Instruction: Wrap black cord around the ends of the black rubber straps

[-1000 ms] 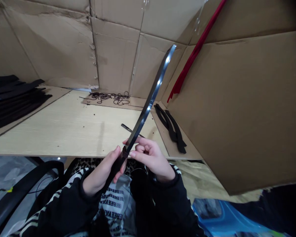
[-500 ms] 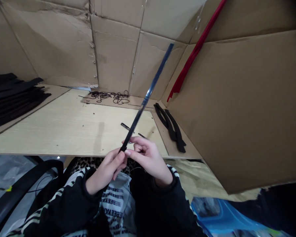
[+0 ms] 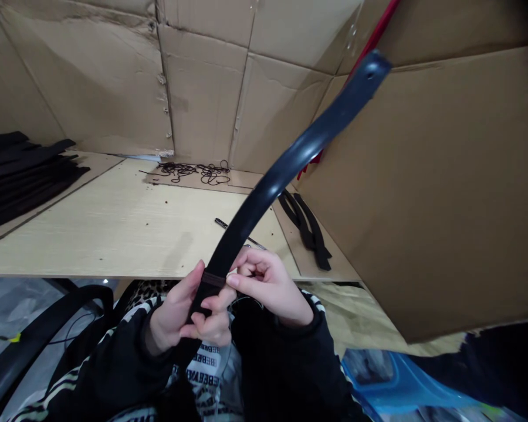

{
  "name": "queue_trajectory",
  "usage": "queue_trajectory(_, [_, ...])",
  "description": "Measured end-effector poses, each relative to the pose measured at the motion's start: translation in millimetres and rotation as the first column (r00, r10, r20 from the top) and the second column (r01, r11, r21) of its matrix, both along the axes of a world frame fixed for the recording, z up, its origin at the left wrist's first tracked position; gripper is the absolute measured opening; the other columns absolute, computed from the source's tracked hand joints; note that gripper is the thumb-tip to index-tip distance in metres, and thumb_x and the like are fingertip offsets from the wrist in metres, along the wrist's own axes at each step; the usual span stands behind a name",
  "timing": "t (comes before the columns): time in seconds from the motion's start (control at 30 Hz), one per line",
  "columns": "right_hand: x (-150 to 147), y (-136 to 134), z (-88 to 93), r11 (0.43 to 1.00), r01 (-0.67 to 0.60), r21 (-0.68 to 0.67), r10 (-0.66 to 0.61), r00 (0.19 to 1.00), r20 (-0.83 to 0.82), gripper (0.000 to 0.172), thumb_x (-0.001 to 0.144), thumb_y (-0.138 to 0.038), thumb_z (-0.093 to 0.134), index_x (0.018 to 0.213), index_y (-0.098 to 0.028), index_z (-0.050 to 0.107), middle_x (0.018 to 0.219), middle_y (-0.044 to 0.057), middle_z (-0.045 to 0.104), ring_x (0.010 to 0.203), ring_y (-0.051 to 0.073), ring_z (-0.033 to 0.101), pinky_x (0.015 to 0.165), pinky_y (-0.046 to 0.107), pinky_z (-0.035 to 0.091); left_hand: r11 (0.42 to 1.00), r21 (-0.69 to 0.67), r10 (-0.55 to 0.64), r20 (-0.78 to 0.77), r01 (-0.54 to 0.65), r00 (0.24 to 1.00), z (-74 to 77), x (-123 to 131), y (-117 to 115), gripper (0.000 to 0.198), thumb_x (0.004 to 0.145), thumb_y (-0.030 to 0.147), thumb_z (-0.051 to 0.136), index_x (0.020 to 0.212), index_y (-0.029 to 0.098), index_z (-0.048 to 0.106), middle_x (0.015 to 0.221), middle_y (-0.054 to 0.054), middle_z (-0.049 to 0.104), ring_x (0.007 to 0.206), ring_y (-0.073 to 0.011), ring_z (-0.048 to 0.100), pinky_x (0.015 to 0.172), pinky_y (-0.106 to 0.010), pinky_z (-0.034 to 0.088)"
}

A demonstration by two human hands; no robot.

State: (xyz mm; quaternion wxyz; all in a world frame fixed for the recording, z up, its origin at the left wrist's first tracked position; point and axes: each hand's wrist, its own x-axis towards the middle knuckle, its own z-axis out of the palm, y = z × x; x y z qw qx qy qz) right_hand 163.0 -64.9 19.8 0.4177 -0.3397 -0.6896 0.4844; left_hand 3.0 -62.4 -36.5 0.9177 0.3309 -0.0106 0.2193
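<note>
A long dark glossy strap (image 3: 290, 161) rises from my hands up and to the right, its flat face toward the camera and a hole near its far tip. My left hand (image 3: 189, 313) is closed around its lower end, fingers wrapped over it. My right hand (image 3: 266, 281) pinches the strap just above, at a thin brown band (image 3: 213, 278) that circles it. Both hands hover over my lap in front of the wooden table's (image 3: 127, 234) near edge.
A stack of black straps (image 3: 22, 176) lies at the table's left. A tangle of dark cord (image 3: 193, 172) sits at the back, two black strips (image 3: 305, 228) at the right. Cardboard walls (image 3: 431, 193) enclose the table. A blue object (image 3: 405, 387) lies low right.
The strap has turned from edge-on to flat face toward the camera and swung right. My left hand's fingers have wrapped around its lower end.
</note>
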Motion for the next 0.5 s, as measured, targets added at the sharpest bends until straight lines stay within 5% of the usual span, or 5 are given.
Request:
queue_trajectory(0.1, [-1,4,-1.7,1.0,0.004,-0.013,-0.004,1.0,-0.02,0.022,0.079,-0.034,0.063,0.079,-0.012,0.057,0.051,-0.008,0.031,0.046,0.004,0.025,0.044,0.018,0.02,0.998,-0.064,-0.003,-0.054,-0.001,0.999,2.5,0,2,0.064,0.072,0.08,0.016,0.052,0.021,0.029,0.027,0.011,0.015,0.02,-0.0029,0.008,0.037,-0.023,0.017])
queue_trajectory(0.3, [-7,16,-10.9,0.975,-0.185,-0.121,0.17,0.977,-0.127,0.036,0.076,-0.035,0.065,0.098,-0.008,0.061,0.051,-0.01,0.024,0.046,0.003,0.02,0.043,0.018,0.018,0.942,-0.147,-0.272,0.191,0.301,0.943,0.5,2,7,0.069,0.063,0.087,0.014,0.048,0.023,0.031,0.02,0.008,0.02,0.013,-0.0026,0.0,0.021,-0.019,0.003])
queue_trajectory(0.5, [-9,20,-14.9,0.984,-0.086,-0.157,0.058,0.983,-0.176,0.038,0.068,-0.038,0.072,0.092,-0.012,0.059,0.049,-0.011,0.024,0.044,0.003,0.019,0.043,0.017,0.016,0.948,-0.22,-0.233,0.018,0.231,0.972,-12.1,1,7,0.069,0.054,0.092,0.014,0.051,0.025,0.027,0.018,0.012,0.008,0.014,-0.0047,-0.005,0.023,-0.02,0.006])
